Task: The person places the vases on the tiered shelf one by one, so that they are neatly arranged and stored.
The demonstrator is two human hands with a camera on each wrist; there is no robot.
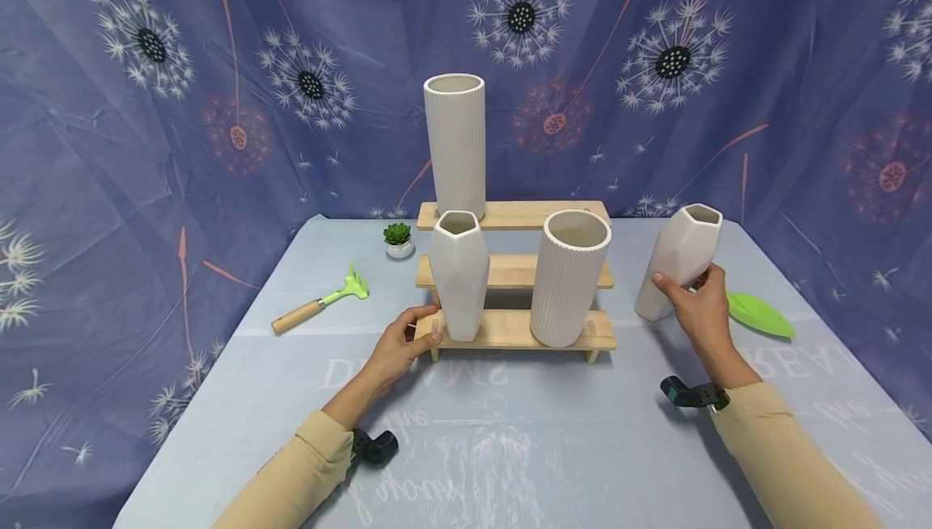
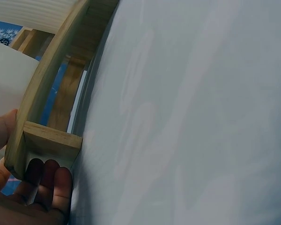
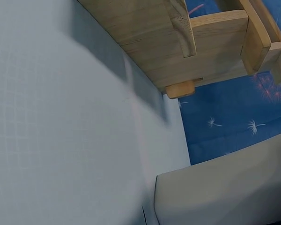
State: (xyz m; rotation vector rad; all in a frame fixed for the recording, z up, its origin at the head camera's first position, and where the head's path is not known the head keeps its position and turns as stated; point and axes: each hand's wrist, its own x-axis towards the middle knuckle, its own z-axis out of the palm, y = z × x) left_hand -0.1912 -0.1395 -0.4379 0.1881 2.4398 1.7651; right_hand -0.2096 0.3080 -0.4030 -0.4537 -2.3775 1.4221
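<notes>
My left hand grips the left end of the lowest board of a three-step wooden stand. In the left wrist view its thumb lies over the board end and the fingers curl beneath. Just beside it a faceted white vase stands on that board. To the right of the stand, my right hand holds a second faceted white vase, tilted with its mouth to the right. Its base is close over the table; the right wrist view shows the lower part of this white vase.
A ribbed white vase stands on the lowest board at right, a taller ribbed vase on the top board. A small potted succulent and a green hand rake lie left; a green leaf-shaped piece lies right. A patterned curtain hangs behind.
</notes>
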